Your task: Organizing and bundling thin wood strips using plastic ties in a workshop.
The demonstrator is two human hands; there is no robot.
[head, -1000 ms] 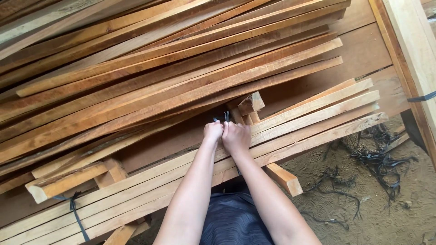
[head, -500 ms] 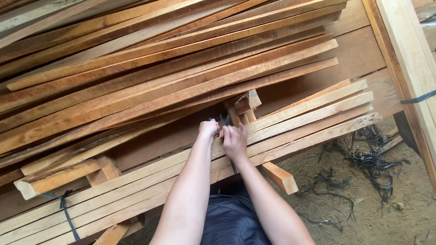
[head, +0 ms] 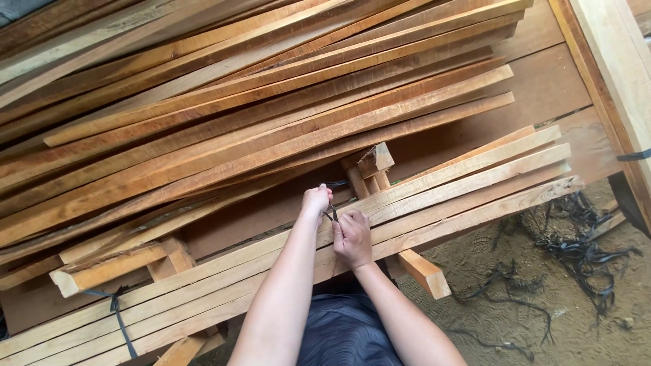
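Both hands meet over a flat bundle of pale wooden slats (head: 224, 274) that runs from lower left up to the right. The left hand (head: 316, 201) is curled shut, fingers pinched on a thin black strap (head: 331, 214) at the bundle's far edge; the right hand (head: 352, 236) lies just beside it, nearer the body, fingers folded together on the same strap, which shows taut in the small gap between the two hands. A second black strap (head: 121, 318) binds the bundle near its lower left end. Past the far edge of the bundle lies a strip of bare brown board (head: 258, 213), narrow, shut in behind by a loose stack of darker long slats (head: 271, 102) that overhangs it and fills the upper left of the view. Short wood blocks (head: 371, 166) stand just right of the hands, close against the strap. A short crosspiece (head: 424, 272) juts from under the bundle's near edge, close to the right forearm. To the right the slat ends stop raggedly, and beyond them opens sandy ground (head: 542, 318) strewn with cut black strap pieces (head: 583, 254), the widest free space. A pale thick beam (head: 620, 74) closes the right edge.
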